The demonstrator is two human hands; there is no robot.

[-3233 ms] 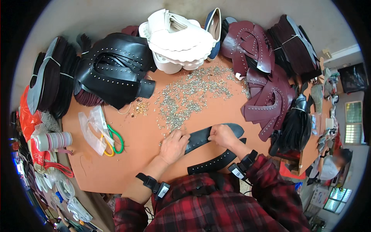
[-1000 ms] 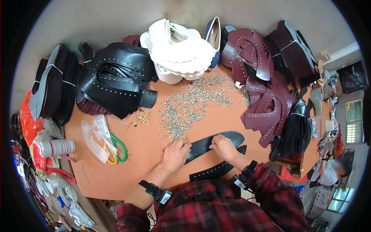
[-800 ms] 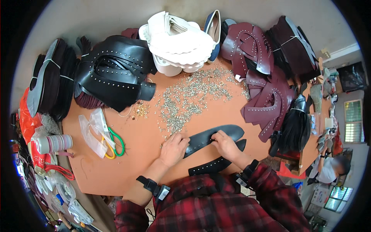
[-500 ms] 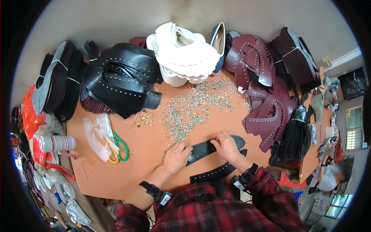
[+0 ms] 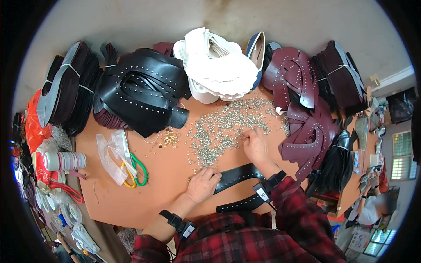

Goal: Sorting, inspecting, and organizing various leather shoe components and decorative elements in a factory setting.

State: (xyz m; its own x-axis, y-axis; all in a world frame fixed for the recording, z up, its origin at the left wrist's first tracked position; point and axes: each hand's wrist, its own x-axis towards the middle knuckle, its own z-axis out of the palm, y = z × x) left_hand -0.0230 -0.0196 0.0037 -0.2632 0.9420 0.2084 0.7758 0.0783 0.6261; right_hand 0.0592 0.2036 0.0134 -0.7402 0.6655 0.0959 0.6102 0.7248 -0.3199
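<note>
Lengthwise, the black studded piece (image 5: pixel 239 176) slants away toward the right.

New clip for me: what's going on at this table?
A person is working with a black strip and loose studs. The left hand rests at the strip's left end; the right hand is at the near side of the scattered studs, and whether it has one pinched is too small to tell. Studded black pieces and studded maroon pieces are heaped toward the back, with scissors on the left.
</note>
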